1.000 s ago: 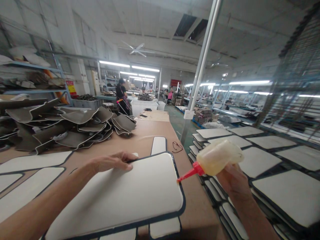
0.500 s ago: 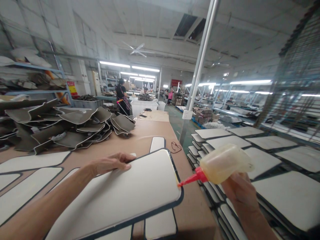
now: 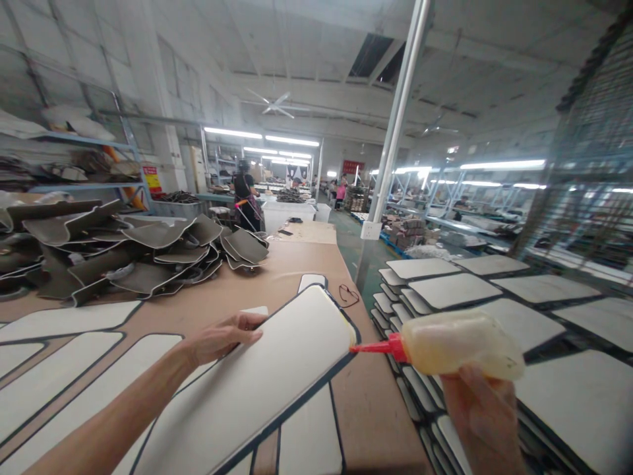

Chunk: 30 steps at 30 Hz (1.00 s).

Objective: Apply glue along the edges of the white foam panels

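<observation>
left hand is pinching the white board by its far edge | board is slanting over other boards on the table | right hand is gripping the yellowish bottle from below | red nozzle is pointing at the board's right corner | glasses are lying just beyond

Holding bare left forearm extended diagonally from lower left, pinching with left hand between thumb and fingers, gripping from below with right hand, partly hidden, holding right wrist nearly upright at lower right.
</observation>
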Each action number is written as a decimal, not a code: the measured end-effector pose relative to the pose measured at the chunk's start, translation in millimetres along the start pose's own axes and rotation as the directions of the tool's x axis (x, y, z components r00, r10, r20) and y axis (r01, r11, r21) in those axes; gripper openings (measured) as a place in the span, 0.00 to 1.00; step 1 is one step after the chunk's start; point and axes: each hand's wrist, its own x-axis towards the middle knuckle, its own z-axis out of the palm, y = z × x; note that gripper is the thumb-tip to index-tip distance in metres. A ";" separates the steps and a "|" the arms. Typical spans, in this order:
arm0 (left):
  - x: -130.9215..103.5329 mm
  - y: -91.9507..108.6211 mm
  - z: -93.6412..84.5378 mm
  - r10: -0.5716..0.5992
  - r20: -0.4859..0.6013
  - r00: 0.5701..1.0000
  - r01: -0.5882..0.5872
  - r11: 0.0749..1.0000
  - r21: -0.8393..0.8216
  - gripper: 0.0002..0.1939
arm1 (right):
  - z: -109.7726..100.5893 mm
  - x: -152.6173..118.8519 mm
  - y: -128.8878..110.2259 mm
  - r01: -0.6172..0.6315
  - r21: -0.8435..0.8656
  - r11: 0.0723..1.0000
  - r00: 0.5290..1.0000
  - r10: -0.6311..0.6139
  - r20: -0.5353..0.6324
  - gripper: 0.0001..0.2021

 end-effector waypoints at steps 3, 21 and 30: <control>4.1 -6.4 2.7 -0.025 0.016 1.000 0.026 0.997 -0.074 0.24 | -2.4 -0.1 5.3 0.026 0.002 1.000 0.999 -0.026 0.026 0.26; 10.9 -14.8 -0.1 0.008 -0.088 0.996 -0.029 0.969 -0.246 0.23 | 25.7 -24.5 22.5 0.013 0.003 1.000 0.999 -0.013 0.047 0.22; 4.9 -7.9 -5.5 -0.029 -0.165 0.986 -0.021 0.955 -0.297 0.28 | 35.7 -42.5 33.5 -0.021 -0.008 1.000 0.996 0.022 0.089 0.20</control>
